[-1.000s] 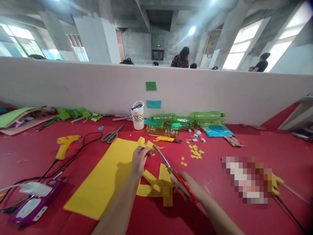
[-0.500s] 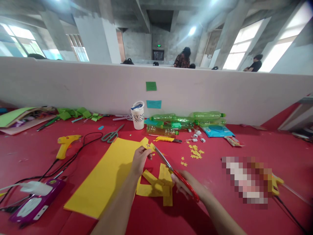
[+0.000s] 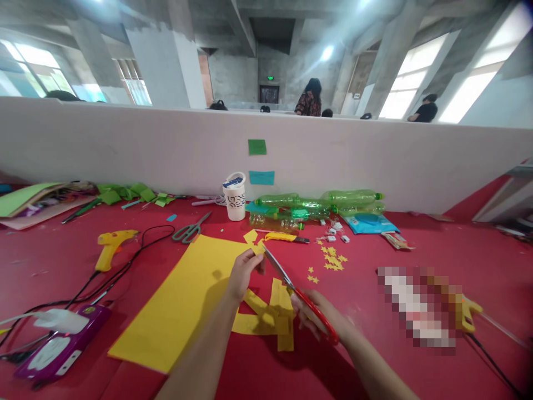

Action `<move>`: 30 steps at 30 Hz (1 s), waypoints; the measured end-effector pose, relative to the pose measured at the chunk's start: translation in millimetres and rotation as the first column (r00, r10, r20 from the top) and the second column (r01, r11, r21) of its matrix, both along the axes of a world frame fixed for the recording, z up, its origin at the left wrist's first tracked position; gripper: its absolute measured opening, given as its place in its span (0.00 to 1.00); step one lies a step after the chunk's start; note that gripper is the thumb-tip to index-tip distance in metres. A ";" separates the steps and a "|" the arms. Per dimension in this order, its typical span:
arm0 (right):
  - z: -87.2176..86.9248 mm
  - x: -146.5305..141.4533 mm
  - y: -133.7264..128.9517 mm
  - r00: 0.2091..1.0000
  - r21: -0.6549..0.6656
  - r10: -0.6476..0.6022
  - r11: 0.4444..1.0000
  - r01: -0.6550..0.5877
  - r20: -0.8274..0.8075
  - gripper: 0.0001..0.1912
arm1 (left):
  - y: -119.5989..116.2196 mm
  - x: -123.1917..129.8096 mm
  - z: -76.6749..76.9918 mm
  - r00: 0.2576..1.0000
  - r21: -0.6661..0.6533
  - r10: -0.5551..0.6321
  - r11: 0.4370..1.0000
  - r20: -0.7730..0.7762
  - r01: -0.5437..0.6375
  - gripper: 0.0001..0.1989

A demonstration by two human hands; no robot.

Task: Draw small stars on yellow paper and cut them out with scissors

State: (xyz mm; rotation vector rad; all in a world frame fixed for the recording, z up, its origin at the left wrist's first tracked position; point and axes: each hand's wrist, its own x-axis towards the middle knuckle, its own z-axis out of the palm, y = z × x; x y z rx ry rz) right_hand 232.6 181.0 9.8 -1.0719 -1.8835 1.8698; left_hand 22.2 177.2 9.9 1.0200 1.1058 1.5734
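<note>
My left hand (image 3: 245, 272) pinches a small piece of yellow paper (image 3: 259, 246) above the red table. Closed around the handles of red-handled scissors (image 3: 310, 305) is my right hand (image 3: 313, 315), and the blade tips reach the paper's edge. Yellow strips (image 3: 285, 311) lie crossed below, between my hands. A large yellow sheet (image 3: 179, 300) is beneath and left of my left hand. Small yellow stars (image 3: 333, 260) form a loose group beyond my right hand. A yellow cutter (image 3: 281, 237) lies just past the paper piece.
Green bottles (image 3: 353, 197) and a white cup (image 3: 235, 200) stand or lie by the partition (image 3: 166, 147). At left are grey scissors (image 3: 192, 230), a yellow glue gun (image 3: 112, 244), cables and a purple power strip (image 3: 62, 344). Another glue gun (image 3: 469, 314) lies right.
The yellow piece in my left hand has shifted and turned slightly at the blade tips. My left hand has moved a little right. A person in the background has shifted left.
</note>
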 end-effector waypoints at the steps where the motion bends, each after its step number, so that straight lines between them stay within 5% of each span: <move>1: -0.1 0.1 0.3 1.000 0.005 0.004 1.000 -0.004 -0.004 0.19 | -0.1 1.2 0.1 1.000 -0.002 0.003 1.000 -0.011 -0.003 0.10; 19: 15.3 2.9 -2.4 0.995 0.011 0.098 0.995 -0.098 0.022 0.20 | 0.5 -1.5 0.5 0.995 -0.017 0.056 0.998 0.082 -0.055 0.08; 30: 3.2 4.9 1.6 0.994 0.036 0.110 0.993 -0.109 -0.015 0.20 | 0.5 -1.8 1.6 0.993 -0.031 0.050 0.998 0.106 -0.047 0.08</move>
